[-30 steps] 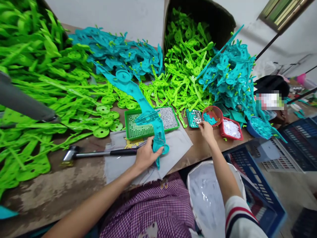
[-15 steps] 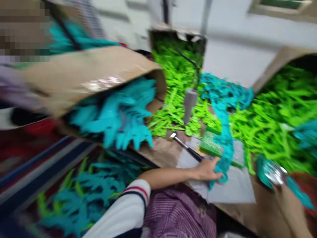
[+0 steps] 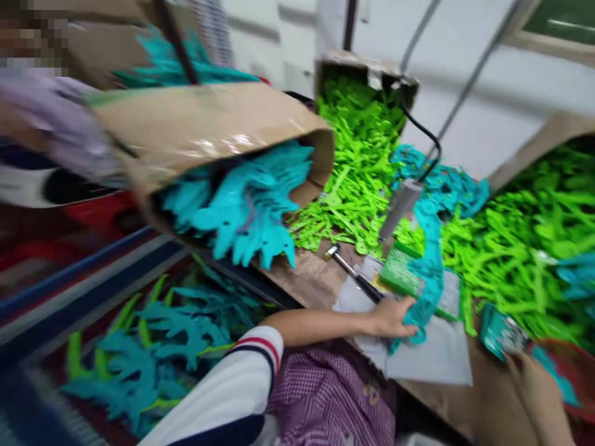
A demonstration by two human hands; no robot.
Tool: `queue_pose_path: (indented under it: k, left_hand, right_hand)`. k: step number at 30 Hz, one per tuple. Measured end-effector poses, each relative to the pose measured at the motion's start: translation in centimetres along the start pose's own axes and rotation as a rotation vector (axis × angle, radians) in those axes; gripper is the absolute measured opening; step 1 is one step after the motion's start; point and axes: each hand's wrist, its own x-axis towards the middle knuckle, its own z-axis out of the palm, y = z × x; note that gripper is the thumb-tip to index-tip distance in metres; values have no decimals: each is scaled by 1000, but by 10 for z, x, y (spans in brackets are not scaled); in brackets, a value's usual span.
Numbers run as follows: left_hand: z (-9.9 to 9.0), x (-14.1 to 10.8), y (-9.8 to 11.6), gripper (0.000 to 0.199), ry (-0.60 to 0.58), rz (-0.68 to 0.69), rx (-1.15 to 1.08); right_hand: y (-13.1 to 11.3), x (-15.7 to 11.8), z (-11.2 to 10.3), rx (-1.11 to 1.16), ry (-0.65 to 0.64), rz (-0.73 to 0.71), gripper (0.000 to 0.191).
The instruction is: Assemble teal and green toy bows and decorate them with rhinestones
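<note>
My left hand (image 3: 395, 319) is closed round the near end of a long teal plastic piece (image 3: 431, 260), over a pale grey sheet (image 3: 441, 359). The piece's far end reaches a heap of teal parts (image 3: 455, 183). At the lower right, my right hand (image 3: 534, 384) has its fingertips bent together at a small teal box (image 3: 495, 331) with shiny contents. What those fingers pinch, if anything, is too small to make out. A hammer (image 3: 356, 272) lies just beyond my left hand, beside a green box (image 3: 400, 269).
Heaps of bright green parts (image 3: 353, 198) spill from cartons. A grey cylindrical tool (image 3: 402, 207) hangs on a black cord over the bench. Left, a tipped carton (image 3: 223, 118) holds teal pieces, above a striped bag (image 3: 106, 279). A red bowl (image 3: 574, 371) stands right. Another person sits upper left.
My view has swung left, so the bench items sit farther right in the picture. The right hand remains at the teal box; the left still holds the teal piece.
</note>
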Motion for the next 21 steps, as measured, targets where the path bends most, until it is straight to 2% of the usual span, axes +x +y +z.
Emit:
queue_pose_path:
  k: [3, 5, 6, 8, 11, 13, 16, 21]
  left_hand:
    - [1, 3, -1, 62, -16, 17, -48]
    - [4, 7, -4, 61, -27, 32, -72]
    - [5, 9, -5, 61, -32, 38, -81]
    - [7, 10, -7, 60, -29, 54, -83]
    - [8, 10, -7, 58, 9, 69, -42]
    - [8, 9, -7, 56, 22, 75, -32]
    - [9, 9, -9, 55, 28, 79, -47]
    - [8, 9, -13, 50, 45, 120, -137]
  right_hand:
    - [13, 1, 4, 54, -145, 100, 27]
    - [-3, -6, -8, 126, -80, 136, 30]
    - [-21, -12, -15, 199, -14, 152, 32]
    - [-72, -25, -25, 418, 104, 98, 33]
    - [-151, -36, -23, 604, 92, -110, 22]
    - [-185, -33, -14, 630, 131, -157, 20]
    - [-201, -19, -2, 587, 150, -190, 19]
    - [-199, -9, -2, 528, 170, -237, 19]
